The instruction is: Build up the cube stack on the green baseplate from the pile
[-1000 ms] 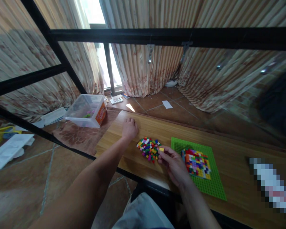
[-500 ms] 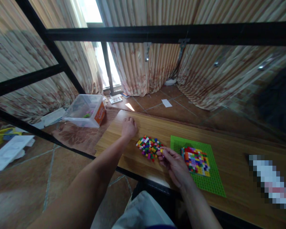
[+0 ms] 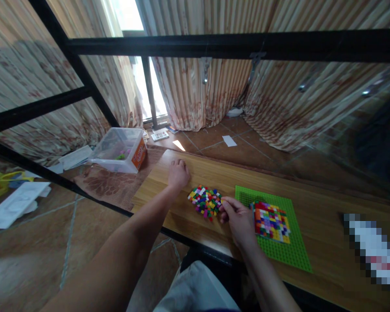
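My right hand (image 3: 240, 219) is at the right edge of a loose pile of small coloured bricks (image 3: 204, 201), with thumb and forefinger pinched on a small yellow brick, mostly hidden by the fingers. Just right of that hand lies a green baseplate (image 3: 299, 242). On it stands a flat block of many-coloured bricks (image 3: 271, 222), its left side close to my wrist. My left hand (image 3: 178, 173) rests on the wooden tabletop (image 3: 211, 169) beyond the pile to the left, fingers curled under; nothing shows in it.
A clear plastic box (image 3: 117, 149) with an orange label and a few pieces inside stands on a brown mat at the left. A blurred-out object (image 3: 373, 251) lies at the table's right end. Black metal bars (image 3: 195, 47) cross in front of the curtains.
My right hand has turned slightly, and its fingertips have shifted a little up, hiding more of the yellow brick. My left hand stays in place. The whole view has shifted slightly.
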Demonstrator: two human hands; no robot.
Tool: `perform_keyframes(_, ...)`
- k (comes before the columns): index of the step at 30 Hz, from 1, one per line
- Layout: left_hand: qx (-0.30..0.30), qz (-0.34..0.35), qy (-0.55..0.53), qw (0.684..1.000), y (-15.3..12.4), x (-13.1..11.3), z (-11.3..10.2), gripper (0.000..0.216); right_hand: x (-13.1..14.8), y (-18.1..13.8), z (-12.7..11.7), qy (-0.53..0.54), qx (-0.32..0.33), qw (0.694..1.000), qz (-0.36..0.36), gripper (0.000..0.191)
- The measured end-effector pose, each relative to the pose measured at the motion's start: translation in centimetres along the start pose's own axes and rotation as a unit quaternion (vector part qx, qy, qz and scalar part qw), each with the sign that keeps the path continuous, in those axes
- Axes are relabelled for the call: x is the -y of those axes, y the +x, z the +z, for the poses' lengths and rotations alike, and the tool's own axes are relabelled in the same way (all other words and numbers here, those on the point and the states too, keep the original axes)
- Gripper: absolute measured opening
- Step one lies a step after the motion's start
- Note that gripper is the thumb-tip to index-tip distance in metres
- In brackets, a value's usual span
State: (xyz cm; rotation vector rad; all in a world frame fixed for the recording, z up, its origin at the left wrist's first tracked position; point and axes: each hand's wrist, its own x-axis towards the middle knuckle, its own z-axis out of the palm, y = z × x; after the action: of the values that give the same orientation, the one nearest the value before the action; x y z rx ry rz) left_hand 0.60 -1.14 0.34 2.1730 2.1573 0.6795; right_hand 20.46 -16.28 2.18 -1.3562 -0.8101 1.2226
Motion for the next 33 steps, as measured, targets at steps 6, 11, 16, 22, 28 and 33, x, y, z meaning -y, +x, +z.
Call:
perform_keyframes(6,-0.006,0.007,0.001,1.0,0.0,0.0,0.0,0.02,-0.2,1.6,0.4,-0.108,0.046,0.993,0.025,0.04)
perform_keyframes(11,-0.009,0.004,0.004,1.0,-0.1,0.0,0.0,0.019,0.0,2.8,-0.2,-0.213,0.088,0.973,-0.016,0.044)
perform_keyframes(16,-0.001,-0.002,-0.005,1.0,0.0,0.1,0.1,0.018,0.5,2.2,-0.7,-0.156,0.077,0.985,0.002,0.047)
perform_keyframes(22,-0.003,-0.004,-0.002,1.0,0.0,0.1,0.1,0.018,1.6,0.5,-0.9,0.034,0.077,0.994,0.075,0.052)
perform_keyframes(28,0.0,-0.002,-0.001,1.0,0.0,0.0,0.0,0.018,2.0,0.0,-0.6,0.068,0.06,0.994,0.059,0.042)
perform_keyframes(33,-0.004,0.002,0.002,1.0,0.0,0.0,0.0,0.019,1.4,-0.1,-0.2,0.066,0.032,0.996,0.043,0.044)
